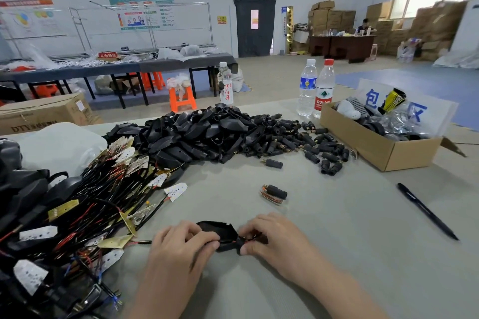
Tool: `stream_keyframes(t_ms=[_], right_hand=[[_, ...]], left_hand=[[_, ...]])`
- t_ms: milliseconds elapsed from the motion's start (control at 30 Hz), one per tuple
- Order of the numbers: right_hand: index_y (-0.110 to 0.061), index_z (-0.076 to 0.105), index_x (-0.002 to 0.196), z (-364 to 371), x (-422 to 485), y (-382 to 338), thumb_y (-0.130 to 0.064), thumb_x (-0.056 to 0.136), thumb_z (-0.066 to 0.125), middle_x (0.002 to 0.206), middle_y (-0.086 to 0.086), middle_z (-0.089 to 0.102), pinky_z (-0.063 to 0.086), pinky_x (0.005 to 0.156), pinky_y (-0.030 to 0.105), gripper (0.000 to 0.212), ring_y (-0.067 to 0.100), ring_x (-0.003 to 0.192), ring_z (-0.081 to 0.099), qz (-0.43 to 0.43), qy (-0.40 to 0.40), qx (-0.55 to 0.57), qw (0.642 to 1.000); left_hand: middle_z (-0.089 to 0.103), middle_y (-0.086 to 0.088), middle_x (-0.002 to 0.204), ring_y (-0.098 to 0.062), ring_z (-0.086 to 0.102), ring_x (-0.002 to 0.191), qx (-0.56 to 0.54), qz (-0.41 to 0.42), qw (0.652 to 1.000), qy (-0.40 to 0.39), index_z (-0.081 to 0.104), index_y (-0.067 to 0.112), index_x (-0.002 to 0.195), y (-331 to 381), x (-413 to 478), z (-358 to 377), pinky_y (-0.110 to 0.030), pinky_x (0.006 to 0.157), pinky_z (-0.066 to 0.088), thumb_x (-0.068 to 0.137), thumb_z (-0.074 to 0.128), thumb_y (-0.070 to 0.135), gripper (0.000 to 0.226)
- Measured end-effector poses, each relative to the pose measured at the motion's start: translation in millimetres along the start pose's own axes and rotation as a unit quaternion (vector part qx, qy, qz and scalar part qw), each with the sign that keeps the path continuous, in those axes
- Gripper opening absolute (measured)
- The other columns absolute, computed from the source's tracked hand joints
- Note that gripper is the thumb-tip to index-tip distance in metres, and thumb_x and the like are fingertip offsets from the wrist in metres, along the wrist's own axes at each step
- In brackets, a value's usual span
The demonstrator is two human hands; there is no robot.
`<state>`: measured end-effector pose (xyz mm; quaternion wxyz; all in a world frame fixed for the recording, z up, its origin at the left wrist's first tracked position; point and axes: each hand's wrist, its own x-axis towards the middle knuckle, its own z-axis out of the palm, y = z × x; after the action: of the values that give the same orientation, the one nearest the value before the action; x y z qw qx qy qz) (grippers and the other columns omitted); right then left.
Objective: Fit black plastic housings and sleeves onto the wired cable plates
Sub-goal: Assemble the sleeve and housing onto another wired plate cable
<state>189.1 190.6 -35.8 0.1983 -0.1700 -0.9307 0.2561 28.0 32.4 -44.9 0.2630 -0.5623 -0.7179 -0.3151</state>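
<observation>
left hand (181,241) pinches the wide end of a matte black, shell-shaped plastic housing (220,230); right hand (274,238) pinches thin red wires (252,239) at its pointed end.

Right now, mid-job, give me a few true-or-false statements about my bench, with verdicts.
1. The left hand and right hand both hold one black housing. True.
2. The black pen lies left of the hands. False: it lies to their right, on the table.
3. The red-capped bottle stands beside the cardboard box. True.
4. The pile of housings sits inside that box. False: it lies on the table, left of the box.
</observation>
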Motion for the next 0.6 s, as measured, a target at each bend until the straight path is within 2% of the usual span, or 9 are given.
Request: stream_keyframes(t_ms=[100, 167, 267, 333, 400, 467, 533, 600], right_hand=[[-0.033, 0.067, 0.109, -1.3, 1.2, 1.6, -0.041, 0.086, 0.066, 0.102, -0.016, 0.065, 0.033, 0.092, 0.019, 0.025, 0.002, 0.098, 0.049, -0.001, -0.002, -0.01, 1.0], [-0.033, 0.069, 0.109, -4.2, 1.5, 3.8, -0.035, 0.088, 0.066, 0.097, -0.017, 0.063, 0.034, 0.092, 0.021, 0.021, 0.004, 0.099, 0.051, 0.007, -0.009, -0.022, 1.0], [-0.037, 0.07, 0.107, -10.2, -0.3, 9.8, -0.035, 0.092, 0.062, 0.084, -0.026, 0.048, 0.034, 0.092, 0.024, 0.016, 0.006, 0.102, 0.051, 0.031, 0.002, -0.059, 0.998], [-0.04, 0.068, 0.107, -15.3, -2.1, 14.8, -0.038, 0.094, 0.059, 0.084, -0.029, 0.044, 0.03, 0.091, 0.024, 0.016, 0.004, 0.105, 0.048, 0.057, 0.015, -0.079, 0.995], [-0.042, 0.067, 0.108, -19.0, -3.8, 18.7, -0.04, 0.096, 0.056, 0.091, -0.029, 0.048, 0.026, 0.092, 0.024, 0.016, 0.003, 0.109, 0.047, 0.079, 0.028, -0.09, 0.992], [-0.044, 0.064, 0.113, -20.2, -5.7, 20.4, -0.041, 0.098, 0.053, 0.102, -0.027, 0.052, 0.023, 0.103, 0.025, 0.019, 0.003, 0.114, 0.044, 0.088, 0.038, -0.108, 0.99], [-0.044, 0.061, 0.117, -19.2, -7.3, 19.6, -0.044, 0.098, 0.049, 0.104, -0.027, 0.047, 0.011, 0.118, 0.035, 0.022, 0.005, 0.12, 0.041, 0.087, 0.038, -0.133, 0.987], [-0.044, 0.06, 0.119, -17.5, -7.6, 17.8, -0.046, 0.098, 0.048, 0.108, -0.026, 0.047, -0.001, 0.122, 0.042, 0.025, 0.005, 0.125, 0.036, 0.083, 0.03, -0.138, 0.987]], left_hand=[[0.059, 0.01, 0.079, -0.012, 0.059, 0.067, -0.001, 0.006, 1.0, -0.014, 0.076, 0.03, 0.084, 2.7, 0.8, -1.3, -0.031, 0.079, 0.038, 0.1, 0.03, 0.057, 0.055], [0.062, 0.011, 0.08, -0.009, 0.058, 0.074, -0.001, 0.002, 1.0, -0.027, 0.075, 0.027, 0.088, 1.4, 0.5, -3.4, -0.03, 0.081, 0.038, 0.1, 0.03, 0.058, 0.056], [0.066, 0.018, 0.082, 0.001, 0.054, 0.082, -0.008, -0.051, 0.998, -0.047, 0.069, 0.026, 0.095, -4.1, -0.2, -12.2, -0.027, 0.09, 0.034, 0.091, 0.039, 0.064, 0.048], [0.066, 0.019, 0.079, -0.001, 0.051, 0.082, 0.01, -0.062, 0.997, -0.052, 0.066, 0.026, 0.092, -7.4, -1.3, -16.0, -0.027, 0.09, 0.033, 0.085, 0.047, 0.055, 0.036], [0.065, 0.02, 0.078, -0.002, 0.052, 0.08, 0.013, -0.058, 0.997, -0.058, 0.065, 0.026, 0.088, -9.1, -1.6, -16.9, -0.029, 0.091, 0.034, 0.086, 0.046, 0.047, 0.029], [0.063, 0.022, 0.078, -0.003, 0.055, 0.075, 0.01, -0.048, 0.997, -0.055, 0.065, 0.028, 0.085, -8.4, -0.4, -17.7, -0.031, 0.092, 0.035, 0.089, 0.044, 0.048, 0.03], [0.063, 0.022, 0.079, -0.003, 0.056, 0.073, 0.016, -0.033, 0.998, -0.048, 0.065, 0.028, 0.083, -6.0, 0.3, -16.2, -0.031, 0.091, 0.036, 0.097, 0.035, 0.056, 0.043], [0.064, 0.02, 0.079, -0.004, 0.057, 0.072, 0.021, -0.015, 0.999, -0.041, 0.068, 0.027, 0.082, -2.9, 1.4, -13.9, -0.032, 0.089, 0.037, 0.101, 0.026, 0.056, 0.054]])
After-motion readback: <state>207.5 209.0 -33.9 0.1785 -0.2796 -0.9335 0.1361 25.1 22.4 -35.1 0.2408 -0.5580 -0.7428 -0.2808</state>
